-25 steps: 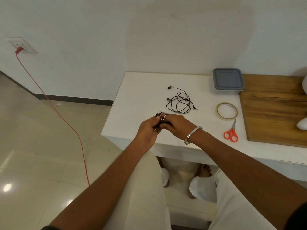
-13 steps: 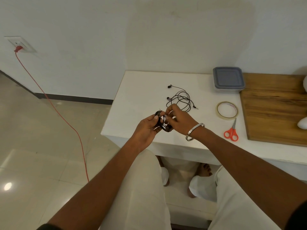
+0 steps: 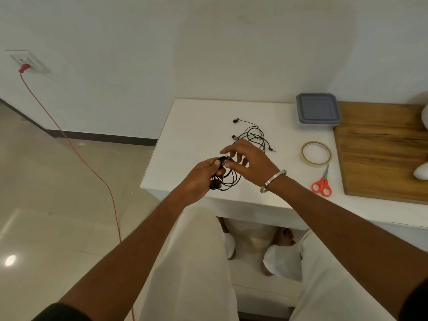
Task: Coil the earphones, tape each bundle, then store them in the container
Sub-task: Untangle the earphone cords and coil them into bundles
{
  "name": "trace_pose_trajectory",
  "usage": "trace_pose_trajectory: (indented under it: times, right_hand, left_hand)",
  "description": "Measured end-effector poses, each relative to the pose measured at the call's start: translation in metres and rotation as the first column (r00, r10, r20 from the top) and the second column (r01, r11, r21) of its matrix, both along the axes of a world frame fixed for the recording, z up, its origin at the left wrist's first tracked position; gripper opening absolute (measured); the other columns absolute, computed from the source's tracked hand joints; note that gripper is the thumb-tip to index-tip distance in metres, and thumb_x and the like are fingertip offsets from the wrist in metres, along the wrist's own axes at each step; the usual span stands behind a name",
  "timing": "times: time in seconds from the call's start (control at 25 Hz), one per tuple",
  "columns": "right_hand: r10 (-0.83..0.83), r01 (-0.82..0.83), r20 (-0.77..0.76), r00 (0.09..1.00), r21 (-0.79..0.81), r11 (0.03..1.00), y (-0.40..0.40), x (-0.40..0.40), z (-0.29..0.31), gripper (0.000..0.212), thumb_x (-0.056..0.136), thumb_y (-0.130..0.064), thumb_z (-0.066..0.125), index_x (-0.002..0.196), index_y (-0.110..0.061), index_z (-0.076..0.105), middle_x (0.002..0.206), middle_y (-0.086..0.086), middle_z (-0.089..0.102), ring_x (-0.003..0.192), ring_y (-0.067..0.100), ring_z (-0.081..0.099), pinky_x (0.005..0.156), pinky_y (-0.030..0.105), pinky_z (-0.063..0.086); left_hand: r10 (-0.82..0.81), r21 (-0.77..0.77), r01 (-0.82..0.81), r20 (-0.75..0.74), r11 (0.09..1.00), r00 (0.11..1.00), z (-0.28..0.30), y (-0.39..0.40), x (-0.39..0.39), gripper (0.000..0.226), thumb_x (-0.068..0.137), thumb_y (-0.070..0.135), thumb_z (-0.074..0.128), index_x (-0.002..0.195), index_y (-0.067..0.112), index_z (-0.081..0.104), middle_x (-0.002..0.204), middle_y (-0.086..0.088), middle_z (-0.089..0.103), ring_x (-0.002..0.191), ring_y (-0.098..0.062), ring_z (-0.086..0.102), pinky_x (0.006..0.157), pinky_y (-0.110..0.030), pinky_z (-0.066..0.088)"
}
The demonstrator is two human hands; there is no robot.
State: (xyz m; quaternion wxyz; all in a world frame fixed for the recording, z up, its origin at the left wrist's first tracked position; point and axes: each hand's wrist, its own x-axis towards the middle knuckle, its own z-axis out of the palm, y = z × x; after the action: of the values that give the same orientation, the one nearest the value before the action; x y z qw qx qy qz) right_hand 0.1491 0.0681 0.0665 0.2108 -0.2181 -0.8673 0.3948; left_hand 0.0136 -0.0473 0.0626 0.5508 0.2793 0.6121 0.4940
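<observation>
— While the left hand (image 3: 201, 176) pinches a coiled black earphone bundle (image 3: 228, 178) at mid-frame, what does the right hand do?

— The right hand (image 3: 251, 164) has its fingers loosely spread, fingertips touching the coil's top.

— Where are the other things?

— A second pair of earphones (image 3: 253, 137) lies loose on the white table (image 3: 196, 126) just above the hands. Right of them sit the tape roll (image 3: 316, 154), the orange scissors (image 3: 322, 184), and the lidded container (image 3: 317, 111) at upper right.

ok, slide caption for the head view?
Left hand pinches coiled earphones; right hand open beside them, tape untouched.
</observation>
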Motion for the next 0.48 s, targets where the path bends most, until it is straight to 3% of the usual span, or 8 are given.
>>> trace_pose_trajectory:
  times: [0.16, 0.32, 0.4, 0.48]
  right_hand:
    - [0.002, -0.002, -0.022, 1.000, -0.023, 1.000, 0.003, -0.003, 0.001, 0.003, 0.083, -0.019, 0.070, 0.087, -0.019, 0.069, 0.087, -0.015, 0.049, 0.078, 0.005, 0.053, 0.065, 0.012, 0.043]
    - [-0.030, 0.030, 0.005, 1.000, -0.250, 0.968, -0.001, -0.002, -0.002, 0.002, 0.089, -0.015, 0.057, 0.089, -0.016, 0.059, 0.096, -0.001, 0.063, 0.095, 0.012, 0.060, 0.079, 0.029, 0.052]
    - [-0.073, 0.078, 0.027, 0.997, -0.407, 0.910, -0.004, -0.003, -0.003, 0.005, 0.092, -0.014, 0.053, 0.091, -0.012, 0.057, 0.093, 0.006, 0.067, 0.088, 0.020, 0.065, 0.076, 0.033, 0.055]
    - [-0.092, 0.094, 0.030, 0.995, -0.499, 0.861, -0.006, -0.003, -0.004, 0.008, 0.095, -0.012, 0.049, 0.089, -0.014, 0.053, 0.086, 0.010, 0.065, 0.077, 0.019, 0.063, 0.068, 0.028, 0.053]
  left_hand:
    - [-0.040, -0.023, 0.040, 0.010, 0.999, 0.999, 0.007, 0.002, -0.001, 0.029, 0.106, 0.023, 0.032, 0.104, 0.019, 0.061, 0.066, 0.005, 0.041, 0.067, -0.009, 0.042, 0.055, -0.019, 0.039]
    - [-0.130, -0.018, 0.129, -0.066, 0.992, 0.989, 0.012, 0.004, 0.002, 0.030, 0.106, 0.025, 0.032, 0.091, 0.017, 0.057, 0.067, 0.004, 0.042, 0.064, -0.011, 0.040, 0.057, -0.022, 0.038]
    - [-0.173, -0.038, 0.170, -0.123, 0.985, 0.977, 0.011, 0.004, 0.002, 0.034, 0.106, 0.028, 0.031, 0.093, 0.018, 0.060, 0.069, 0.003, 0.044, 0.064, -0.011, 0.040, 0.059, -0.023, 0.034]
    - [-0.210, -0.056, 0.203, -0.189, 0.978, 0.959, 0.009, 0.003, 0.000, 0.037, 0.106, 0.030, 0.031, 0.103, 0.018, 0.066, 0.070, 0.004, 0.048, 0.065, -0.009, 0.043, 0.059, -0.022, 0.033]
